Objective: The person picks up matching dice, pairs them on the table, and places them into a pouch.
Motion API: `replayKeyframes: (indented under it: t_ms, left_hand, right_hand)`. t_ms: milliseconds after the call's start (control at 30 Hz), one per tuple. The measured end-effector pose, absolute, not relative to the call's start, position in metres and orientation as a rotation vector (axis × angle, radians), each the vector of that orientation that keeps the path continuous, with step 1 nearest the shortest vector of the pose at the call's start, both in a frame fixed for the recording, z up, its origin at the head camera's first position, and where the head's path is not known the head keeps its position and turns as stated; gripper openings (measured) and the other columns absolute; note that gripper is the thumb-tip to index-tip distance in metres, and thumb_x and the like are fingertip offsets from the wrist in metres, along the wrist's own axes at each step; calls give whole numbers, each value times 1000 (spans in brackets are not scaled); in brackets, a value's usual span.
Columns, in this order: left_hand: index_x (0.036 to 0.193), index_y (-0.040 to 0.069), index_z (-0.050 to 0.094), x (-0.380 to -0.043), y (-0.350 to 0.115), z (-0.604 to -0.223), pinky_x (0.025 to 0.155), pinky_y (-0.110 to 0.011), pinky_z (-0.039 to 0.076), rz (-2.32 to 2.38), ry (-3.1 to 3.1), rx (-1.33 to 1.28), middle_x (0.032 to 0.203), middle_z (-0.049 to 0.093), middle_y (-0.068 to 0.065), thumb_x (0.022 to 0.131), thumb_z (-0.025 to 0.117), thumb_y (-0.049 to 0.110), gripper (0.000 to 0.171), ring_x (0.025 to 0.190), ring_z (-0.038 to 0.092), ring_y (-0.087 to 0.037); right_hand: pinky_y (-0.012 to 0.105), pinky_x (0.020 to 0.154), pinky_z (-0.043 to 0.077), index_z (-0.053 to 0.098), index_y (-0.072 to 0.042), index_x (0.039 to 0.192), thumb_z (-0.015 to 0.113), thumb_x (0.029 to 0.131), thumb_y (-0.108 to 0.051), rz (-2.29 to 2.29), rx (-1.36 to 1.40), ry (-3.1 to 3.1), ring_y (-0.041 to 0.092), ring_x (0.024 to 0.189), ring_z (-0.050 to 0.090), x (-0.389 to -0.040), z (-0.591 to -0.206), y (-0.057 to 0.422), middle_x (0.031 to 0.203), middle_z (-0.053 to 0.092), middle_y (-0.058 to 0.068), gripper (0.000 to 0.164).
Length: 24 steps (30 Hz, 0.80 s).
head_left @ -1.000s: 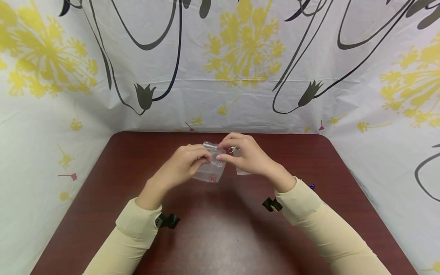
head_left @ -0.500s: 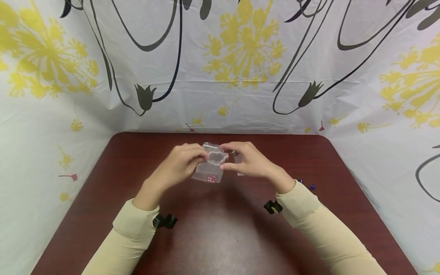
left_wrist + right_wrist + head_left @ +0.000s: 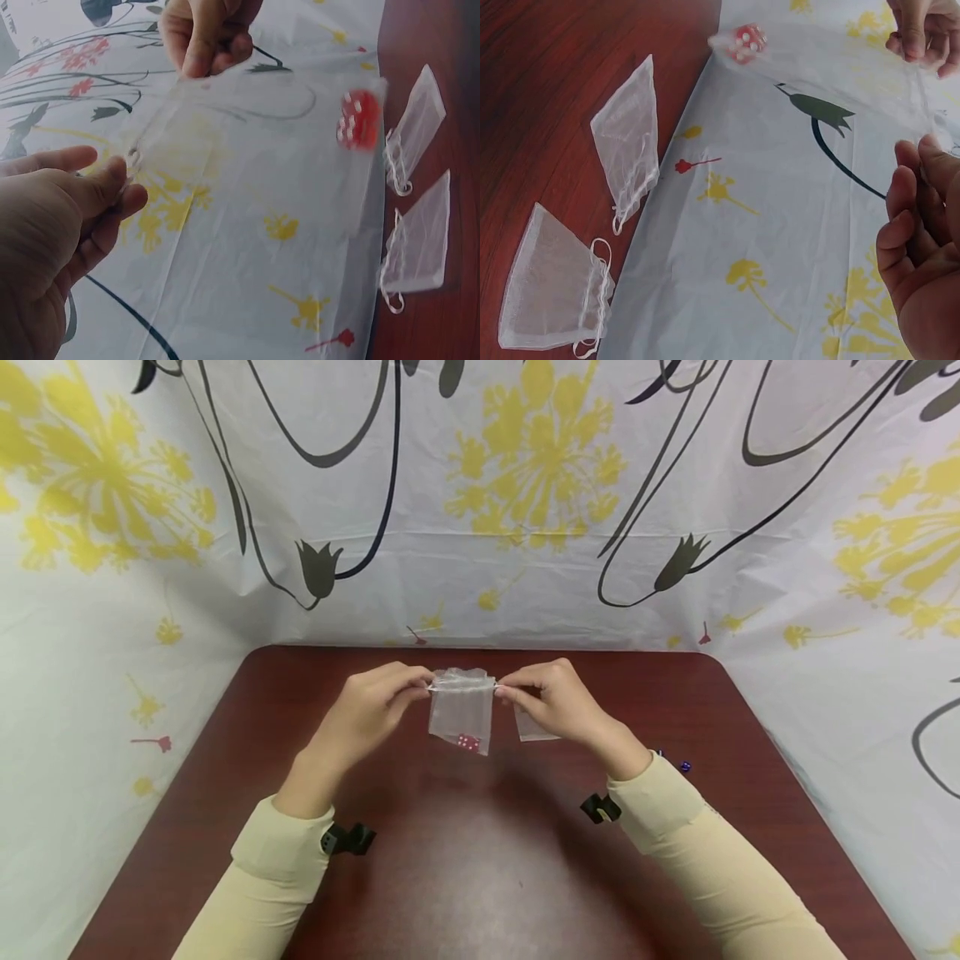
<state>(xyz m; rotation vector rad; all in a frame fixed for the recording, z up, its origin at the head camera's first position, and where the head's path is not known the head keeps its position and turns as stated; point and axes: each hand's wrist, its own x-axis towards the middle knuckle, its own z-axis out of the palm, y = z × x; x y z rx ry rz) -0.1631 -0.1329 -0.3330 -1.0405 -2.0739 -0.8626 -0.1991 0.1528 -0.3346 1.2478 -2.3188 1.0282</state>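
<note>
A sheer white drawstring bag (image 3: 459, 714) hangs upright above the far part of the table, its neck gathered. Red dice (image 3: 468, 742) with white dots show through its bottom; the left wrist view has them (image 3: 358, 120) close up. My left hand (image 3: 375, 697) pinches the drawstring at the bag's left side between thumb and fingers. At the opposite side, my right hand (image 3: 562, 702) pinches the other end of the cord. The string is stretched nearly straight between the two hands.
Two more sheer bags (image 3: 628, 135) (image 3: 551, 292) lie flat on the dark red table (image 3: 465, 877), one partly behind my right hand in the head view. Small blue dice (image 3: 686, 767) sit beside the right sleeve. A patterned white cloth (image 3: 420, 593) rises behind the table.
The hands have moved apart from the bag's mouth to its two sides. The bag's neck has drawn together, and it now hangs straight with the dice at the bottom.
</note>
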Motion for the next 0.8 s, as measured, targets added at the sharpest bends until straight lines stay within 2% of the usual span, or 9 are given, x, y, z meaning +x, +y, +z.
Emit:
replayKeyframes:
  t_ms: [233, 433, 700, 800]
  left_hand:
    - [93, 0, 75, -161, -156, -341, 74, -32, 58, -759, -2097, -961, 85, 71, -6, 79, 79, -13, 19, 79, 68, -19]
    - [84, 0, 72, -156, -182, -349, 69, -30, 57, -764, -2082, -849, 82, 70, -5, 78, 74, -20, 22, 74, 67, -17]
    - [83, 1, 72, -150, -209, -358, 71, -30, 57, -745, -2094, -767, 83, 71, -6, 78, 74, -21, 22, 77, 69, -19]
    - [83, 1, 72, -149, -221, -361, 73, -28, 55, -741, -2104, -732, 83, 71, -6, 79, 73, -20, 21, 77, 69, -20]
  right_hand:
    - [25, 52, 48, 79, -4, 88, 77, 86, 1, 935, 1268, -2230, 8, 64, 66, -205, -339, 153, 75, 74, 4, 5]
    - [27, 52, 49, 79, -1, 87, 77, 87, 1, 914, 1269, -2216, 10, 63, 65, -211, -346, 147, 77, 74, 5, 3]
    - [23, 50, 38, 80, 1, 91, 77, 88, -1, 909, 1266, -2230, 9, 53, 52, -218, -359, 121, 77, 74, 7, 4]
    - [25, 50, 42, 80, 0, 90, 76, 89, -2, 906, 1297, -2233, 9, 55, 56, -221, -362, 108, 75, 73, 6, 5]
